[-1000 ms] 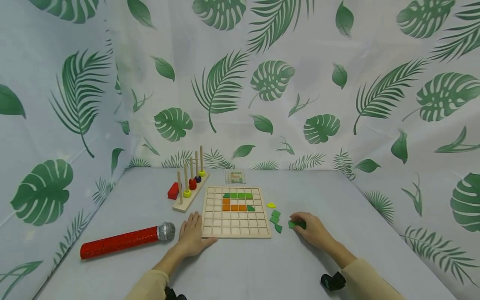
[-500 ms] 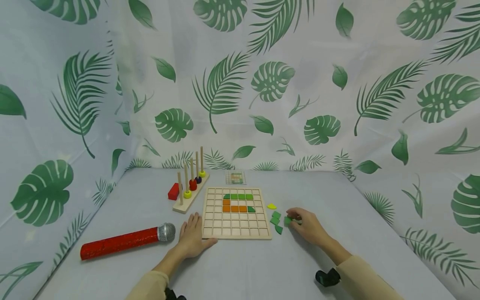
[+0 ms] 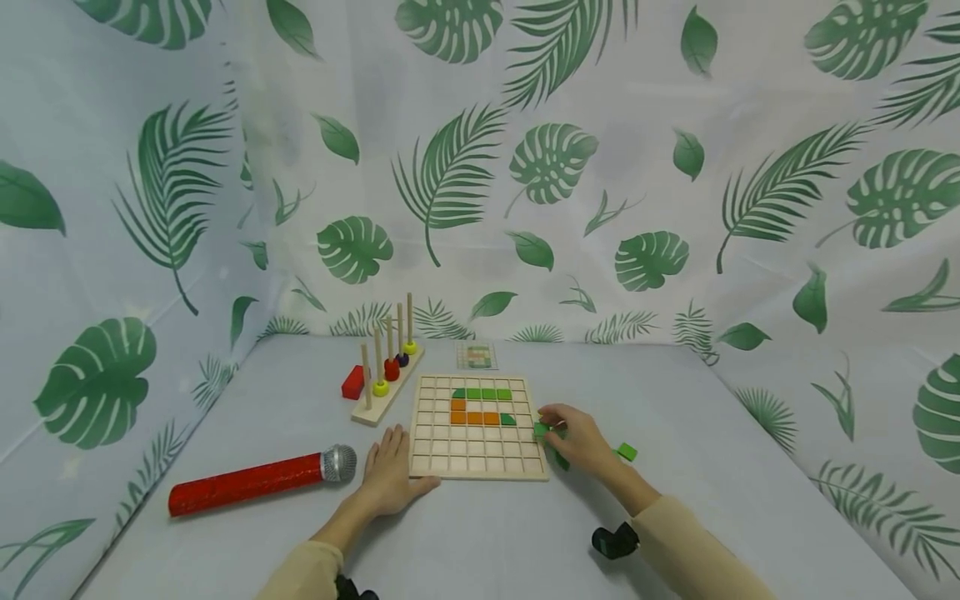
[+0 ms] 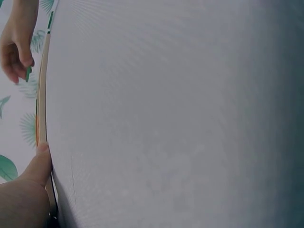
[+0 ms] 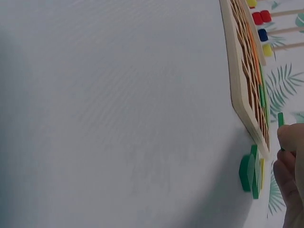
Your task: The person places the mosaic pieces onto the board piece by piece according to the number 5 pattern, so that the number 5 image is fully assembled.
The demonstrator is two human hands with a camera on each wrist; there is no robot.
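Perhaps the right hand [image 3: 580, 438] could drop the green tile [image 3: 542, 430], as its fingers pinch only an edge. The left hand [image 3: 388, 475], fingers outstretched, could jog the wooden grid board [image 3: 480, 464] by shifting.

Right hand [image 3: 577, 440] shifted left, to the board's [image 3: 480, 467] right edge.
Pinched green tile [image 3: 542, 430] carried along; another green square [image 3: 627, 452], farther right, now exposed.

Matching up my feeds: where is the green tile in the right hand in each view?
Head: green tile right of and below centre, pinched by the right hand.
Left wrist: green tile at upper left.
Right wrist: green tile near the right edge, about mid-height.
Shared landmark: the wooden grid board, in all three.
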